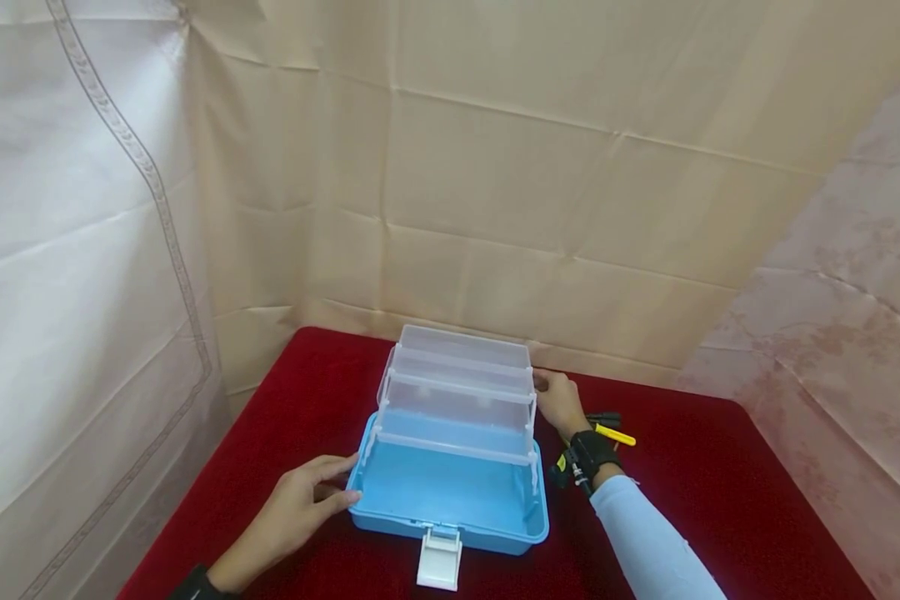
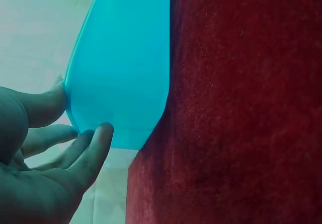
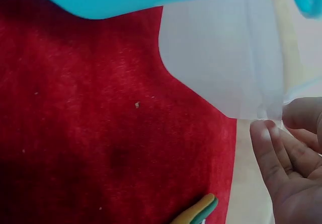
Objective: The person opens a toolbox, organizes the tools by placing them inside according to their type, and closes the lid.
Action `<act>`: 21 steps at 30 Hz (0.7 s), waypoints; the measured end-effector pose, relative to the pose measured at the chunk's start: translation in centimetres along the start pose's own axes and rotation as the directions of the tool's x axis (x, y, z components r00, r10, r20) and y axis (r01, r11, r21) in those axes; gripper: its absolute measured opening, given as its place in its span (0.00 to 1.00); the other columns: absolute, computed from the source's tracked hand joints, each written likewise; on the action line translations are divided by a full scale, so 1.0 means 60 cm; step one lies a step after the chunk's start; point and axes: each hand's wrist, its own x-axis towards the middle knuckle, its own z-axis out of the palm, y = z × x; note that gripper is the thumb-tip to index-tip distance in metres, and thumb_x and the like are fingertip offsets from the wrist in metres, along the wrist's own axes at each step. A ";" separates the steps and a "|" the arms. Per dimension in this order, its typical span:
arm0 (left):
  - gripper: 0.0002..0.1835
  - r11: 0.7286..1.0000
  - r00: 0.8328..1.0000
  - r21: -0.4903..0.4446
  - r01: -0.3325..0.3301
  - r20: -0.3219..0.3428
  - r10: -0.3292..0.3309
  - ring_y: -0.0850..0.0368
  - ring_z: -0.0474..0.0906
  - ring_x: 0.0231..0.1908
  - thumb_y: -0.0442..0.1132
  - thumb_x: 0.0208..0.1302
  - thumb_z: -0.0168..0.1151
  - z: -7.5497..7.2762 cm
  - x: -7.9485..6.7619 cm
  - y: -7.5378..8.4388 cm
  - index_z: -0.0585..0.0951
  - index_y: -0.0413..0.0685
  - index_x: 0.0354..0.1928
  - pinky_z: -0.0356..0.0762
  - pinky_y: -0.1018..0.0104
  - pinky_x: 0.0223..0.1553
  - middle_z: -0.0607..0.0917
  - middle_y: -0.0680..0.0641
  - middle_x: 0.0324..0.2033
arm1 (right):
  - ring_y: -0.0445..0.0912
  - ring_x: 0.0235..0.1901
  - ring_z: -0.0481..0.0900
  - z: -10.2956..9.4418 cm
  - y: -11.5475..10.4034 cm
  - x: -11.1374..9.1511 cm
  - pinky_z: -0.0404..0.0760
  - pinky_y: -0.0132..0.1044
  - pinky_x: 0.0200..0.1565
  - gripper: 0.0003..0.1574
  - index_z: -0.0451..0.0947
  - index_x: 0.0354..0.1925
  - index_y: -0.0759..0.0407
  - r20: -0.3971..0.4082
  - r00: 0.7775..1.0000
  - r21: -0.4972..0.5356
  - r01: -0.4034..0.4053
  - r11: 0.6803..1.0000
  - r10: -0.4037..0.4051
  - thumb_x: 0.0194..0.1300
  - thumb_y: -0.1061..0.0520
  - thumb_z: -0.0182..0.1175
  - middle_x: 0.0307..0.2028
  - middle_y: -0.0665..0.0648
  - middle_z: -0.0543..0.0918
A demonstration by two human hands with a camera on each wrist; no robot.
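Note:
A light blue plastic storage box (image 1: 446, 492) stands on the red cloth, its clear lid and trays (image 1: 457, 392) folded back behind it. The white latch (image 1: 440, 561) hangs down at the front. My left hand (image 1: 300, 500) grips the box's left side; in the left wrist view, thumb and fingers meet the blue wall (image 2: 121, 73) near its rim. Farther back, my right hand (image 1: 560, 402) pinches the right edge of the clear lid. The right wrist view has the fingertips (image 3: 261, 133) at a corner of that lid (image 3: 216, 58).
Beside the right wrist lie a yellow-handled tool (image 1: 617, 435) and dark items (image 1: 606, 418), partly hidden by the forearm. Red cloth (image 1: 690, 475) covers the table. A beige curtain (image 1: 495, 192) hangs close behind the table's back edge.

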 end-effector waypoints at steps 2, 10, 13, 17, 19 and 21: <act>0.31 1.000 1.000 -0.005 -0.002 0.008 0.002 0.59 0.83 0.38 0.44 0.58 0.70 0.002 0.001 0.001 0.77 0.40 0.63 0.81 0.67 0.40 0.79 0.41 0.54 | 0.57 0.50 0.81 -0.002 0.003 -0.004 0.80 0.47 0.48 0.28 0.75 0.64 0.57 0.004 1.000 -0.017 -0.005 1.000 0.005 0.68 0.52 0.62 0.52 0.59 0.83; 0.36 0.999 0.997 -0.040 -0.021 0.072 0.024 0.54 0.83 0.44 0.50 0.58 0.69 -0.006 0.009 -0.006 0.73 0.42 0.66 0.81 0.65 0.42 0.76 0.38 0.59 | 0.57 0.51 0.81 -0.001 0.001 -0.014 0.79 0.49 0.49 0.24 0.78 0.61 0.59 -0.013 0.999 -0.088 0.035 0.995 -0.037 0.70 0.52 0.59 0.53 0.59 0.82; 0.39 0.999 0.994 -0.006 -0.048 0.098 0.048 0.49 0.82 0.48 0.53 0.57 0.69 -0.022 0.011 -0.011 0.71 0.44 0.68 0.80 0.65 0.43 0.75 0.38 0.61 | 0.57 0.51 0.81 0.004 -0.002 -0.021 0.78 0.50 0.50 0.23 0.79 0.60 0.57 0.011 0.999 -0.085 0.046 0.995 -0.046 0.70 0.50 0.59 0.53 0.58 0.82; 0.42 0.989 0.987 0.088 -0.120 0.121 0.109 0.43 0.81 0.50 0.56 0.53 0.71 -0.045 0.015 -0.011 0.72 0.44 0.68 0.81 0.64 0.41 0.73 0.38 0.64 | 0.54 0.47 0.81 0.000 0.007 -0.048 0.81 0.46 0.47 0.21 0.81 0.56 0.54 0.034 0.998 -0.093 0.050 0.994 -0.047 0.69 0.48 0.60 0.50 0.55 0.84; 0.44 0.981 0.980 0.113 -0.157 0.140 0.141 0.43 0.81 0.49 0.58 0.51 0.71 -0.050 0.018 -0.009 0.72 0.44 0.68 0.81 0.63 0.40 0.73 0.38 0.64 | 0.51 0.45 0.81 -0.015 0.022 -0.066 0.81 0.44 0.46 0.17 0.83 0.52 0.54 0.032 0.995 -0.154 0.097 0.983 -0.093 0.68 0.49 0.61 0.47 0.53 0.85; 0.44 0.977 0.975 0.116 -0.178 0.152 0.159 0.44 0.82 0.49 0.59 0.50 0.71 -0.051 0.018 -0.008 0.72 0.44 0.68 0.81 0.64 0.40 0.74 0.39 0.63 | 0.50 0.42 0.79 -0.039 0.042 -0.086 0.80 0.43 0.44 0.15 0.84 0.49 0.55 0.028 0.989 -0.224 0.146 0.964 -0.143 0.67 0.51 0.63 0.43 0.53 0.85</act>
